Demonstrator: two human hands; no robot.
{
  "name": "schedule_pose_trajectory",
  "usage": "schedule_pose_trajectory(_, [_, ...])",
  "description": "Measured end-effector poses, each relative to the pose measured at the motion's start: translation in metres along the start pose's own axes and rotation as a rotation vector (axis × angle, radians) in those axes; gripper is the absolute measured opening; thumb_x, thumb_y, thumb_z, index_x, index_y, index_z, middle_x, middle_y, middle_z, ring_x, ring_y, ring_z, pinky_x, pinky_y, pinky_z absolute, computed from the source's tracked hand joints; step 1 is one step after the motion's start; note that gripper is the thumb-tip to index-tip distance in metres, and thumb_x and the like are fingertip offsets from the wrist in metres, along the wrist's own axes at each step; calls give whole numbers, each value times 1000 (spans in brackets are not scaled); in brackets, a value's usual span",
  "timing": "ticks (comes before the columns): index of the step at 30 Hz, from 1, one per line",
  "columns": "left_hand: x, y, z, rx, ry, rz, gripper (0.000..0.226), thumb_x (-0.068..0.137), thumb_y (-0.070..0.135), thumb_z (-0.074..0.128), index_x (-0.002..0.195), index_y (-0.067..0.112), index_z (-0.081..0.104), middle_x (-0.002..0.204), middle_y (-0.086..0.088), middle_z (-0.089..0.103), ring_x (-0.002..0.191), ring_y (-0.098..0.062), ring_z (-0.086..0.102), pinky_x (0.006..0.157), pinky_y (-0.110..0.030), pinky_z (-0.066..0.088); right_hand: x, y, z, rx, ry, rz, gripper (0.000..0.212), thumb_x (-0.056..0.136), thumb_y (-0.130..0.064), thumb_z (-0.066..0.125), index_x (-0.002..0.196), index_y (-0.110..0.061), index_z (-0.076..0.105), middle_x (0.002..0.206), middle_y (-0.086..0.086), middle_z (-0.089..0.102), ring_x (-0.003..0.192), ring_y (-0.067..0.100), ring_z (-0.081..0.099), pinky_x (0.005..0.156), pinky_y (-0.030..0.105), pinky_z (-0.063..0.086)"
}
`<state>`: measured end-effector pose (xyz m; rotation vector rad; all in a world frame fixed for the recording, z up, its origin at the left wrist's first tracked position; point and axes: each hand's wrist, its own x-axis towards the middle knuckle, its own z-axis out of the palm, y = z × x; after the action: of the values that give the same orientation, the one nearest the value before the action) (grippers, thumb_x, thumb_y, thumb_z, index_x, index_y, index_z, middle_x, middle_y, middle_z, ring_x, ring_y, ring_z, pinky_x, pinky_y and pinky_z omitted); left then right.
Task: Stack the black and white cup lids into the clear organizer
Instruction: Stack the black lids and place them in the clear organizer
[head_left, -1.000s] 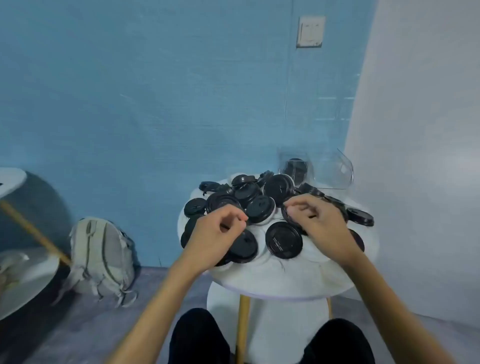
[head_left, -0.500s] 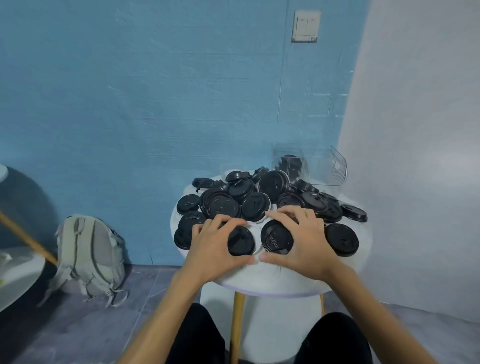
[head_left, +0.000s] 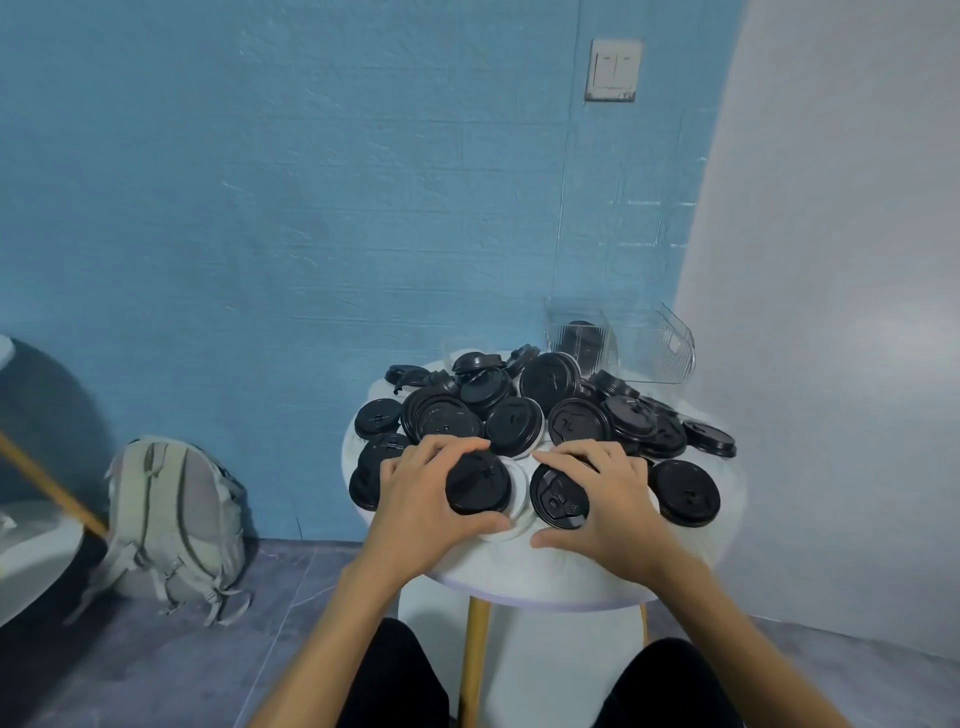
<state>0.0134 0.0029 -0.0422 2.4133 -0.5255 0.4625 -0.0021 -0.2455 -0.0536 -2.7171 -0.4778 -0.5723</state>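
Item: a pile of black cup lids (head_left: 524, 410) was heaped on a round white table (head_left: 550, 582). One black lid (head_left: 478, 483) was gripped by the curled left hand (head_left: 421, 493); another black lid (head_left: 558, 496) was gripped by the right hand (head_left: 608, 499). The clear organizer (head_left: 644, 345) was stood at the table's far edge, some black lids inside. No legible writing was found on any lid.

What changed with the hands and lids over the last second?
Both hands came down toward the near edge: the left hand now grips a black lid on a white one, the right hand another black lid. The lid pile and clear plastic organizer stayed put.
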Motion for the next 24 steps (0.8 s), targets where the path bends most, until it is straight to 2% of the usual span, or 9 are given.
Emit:
schedule_pose_trajectory(3, [-1, 2, -1, -11, 9, 5, 82, 56, 79, 67, 132, 52, 50, 127, 27, 44, 120, 2, 41, 102, -26, 16, -1, -1, 1, 45, 45, 11, 89, 58, -83, 68, 139, -50, 48, 130, -36, 37, 127, 5, 33, 101, 33, 22])
schedule_pose_trajectory(7, [-5, 3, -1, -10, -8, 37, 80, 58, 80, 67, 131, 53, 49, 129, 29, 42, 123, 1, 42, 104, -26, 16, -4, -1, 2, 53, 52, 5, 92, 57, -84, 68, 139, -50, 47, 129, -37, 37, 127, 5, 32, 99, 32, 21])
schedule_pose_trajectory(11, [-9, 6, -4, -64, 14, 67, 79, 58, 82, 68, 130, 55, 49, 130, 31, 42, 125, 8, 39, 104, -18, 12, -10, -6, -3, 119, 139, -16, 90, 56, -84, 69, 137, -50, 50, 130, -36, 40, 125, 1, 33, 103, 36, 29])
schedule_pose_trajectory(13, [-9, 9, -6, -111, 41, 77, 76, 61, 74, 76, 130, 55, 51, 133, 32, 43, 128, 8, 39, 106, -19, 16, -10, -12, -15, 267, 204, 8, 85, 57, -82, 73, 134, -50, 53, 131, -32, 46, 126, 2, 39, 106, 35, 33])
schedule_pose_trajectory(15, [-7, 13, -9, -172, 62, 67, 73, 63, 61, 85, 128, 54, 54, 137, 32, 45, 131, 6, 39, 109, -21, 20, -5, -20, -30, 479, 289, 67, 81, 60, -71, 80, 134, -47, 56, 129, -25, 54, 123, 5, 49, 104, 27, 39])
schedule_pose_trajectory(18, [1, 23, -12, -245, 82, 47, 68, 65, 51, 89, 126, 51, 58, 130, 36, 52, 125, 6, 45, 109, -25, 35, 13, -36, -53, 835, 350, 152, 68, 74, -34, 87, 135, -38, 59, 121, -13, 60, 102, 0, 61, 86, 18, 49])
schedule_pose_trajectory(20, [7, 33, -15, -291, 75, 37, 66, 67, 47, 89, 126, 52, 58, 122, 39, 55, 119, 6, 50, 105, -26, 43, 27, -48, -63, 1026, 352, 176, 55, 86, -16, 79, 135, -32, 60, 119, -8, 63, 94, -5, 65, 79, 15, 52])
schedule_pose_trajectory(22, [13, 43, -16, -355, 61, 37, 71, 69, 41, 89, 131, 52, 54, 121, 37, 58, 117, 6, 54, 104, -29, 47, 41, -57, -64, 1147, 369, 193, 46, 87, -23, 76, 130, -32, 63, 122, -2, 65, 97, -1, 68, 77, 14, 53])
schedule_pose_trajectory(24, [16, 50, -17, -414, 61, 31, 88, 68, 37, 90, 139, 56, 41, 126, 26, 62, 118, 5, 57, 106, -31, 49, 51, -61, -61, 1220, 380, 224, 48, 78, -39, 80, 123, -32, 66, 125, 1, 65, 102, 13, 69, 77, 21, 55])
